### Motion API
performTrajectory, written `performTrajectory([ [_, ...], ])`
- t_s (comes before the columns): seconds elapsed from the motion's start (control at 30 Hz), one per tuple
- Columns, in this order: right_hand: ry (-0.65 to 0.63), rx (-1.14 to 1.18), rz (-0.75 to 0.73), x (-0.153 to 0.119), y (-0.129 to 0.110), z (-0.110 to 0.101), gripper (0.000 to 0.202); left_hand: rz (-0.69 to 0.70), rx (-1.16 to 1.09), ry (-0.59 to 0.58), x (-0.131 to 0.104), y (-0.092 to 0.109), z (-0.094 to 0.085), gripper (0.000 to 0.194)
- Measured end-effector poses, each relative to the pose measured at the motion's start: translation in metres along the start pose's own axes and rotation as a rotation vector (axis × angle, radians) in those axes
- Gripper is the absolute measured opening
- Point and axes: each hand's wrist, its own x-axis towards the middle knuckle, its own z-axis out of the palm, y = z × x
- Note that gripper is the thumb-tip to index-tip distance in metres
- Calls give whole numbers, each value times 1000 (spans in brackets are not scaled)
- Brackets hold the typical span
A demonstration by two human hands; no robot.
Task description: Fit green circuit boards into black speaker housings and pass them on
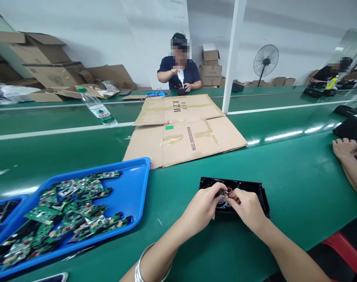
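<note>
A black plastic housing (pixel 256 190) lies on the green bench in front of me, its open inside facing up. Both my hands are over it, fingertips almost meeting. My left hand (pixel 202 205) is closed in a pinch from the left, and my right hand (pixel 250 207) pinches from the right. Between the fingertips shows a small metallic part (pixel 224 196), too small to name. A thin red wire (pixel 230 190) loops up beside it. Under the fingers is a round, speaker-like part (pixel 223 203), mostly hidden.
To the left, a blue tray (pixel 144 188) holds many green circuit boards (pixel 75 207). Flattened cardboard (pixel 178 141) lies ahead, near a water bottle (pixel 98 109). A person (pixel 180 70) works across the bench; another person's hands (pixel 347 149) rest at right.
</note>
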Motion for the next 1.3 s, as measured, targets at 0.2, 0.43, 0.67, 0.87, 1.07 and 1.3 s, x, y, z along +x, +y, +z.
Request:
performTrajectory([
  [0.2, -144, 59, 57, 5, -10, -11, 10, 78, 53, -44, -2, 3, -4, 26],
  [0.43, -98, -150, -90, 3, -10, -7, 16, 83, 48, -26, -1, 0, -1, 27],
  [0.67, -56, -125, -82, 4, -7, -3, 17, 88, -6, 36, 0, 0, 1, 23],
  [0.87, -133, 172, 74, 4, -2, -19, 48, -88, -152, -60, 0, -3, -8, 20],
  [1.07, -140, -125, -131, 5, 4, -37, 90, -163, -219, 48, 3, -10, -14, 26],
  [1.3, -379, -406, -182, 4, 1, -26, 96, -289, -211, 14, 5, -11, -10, 47],
])
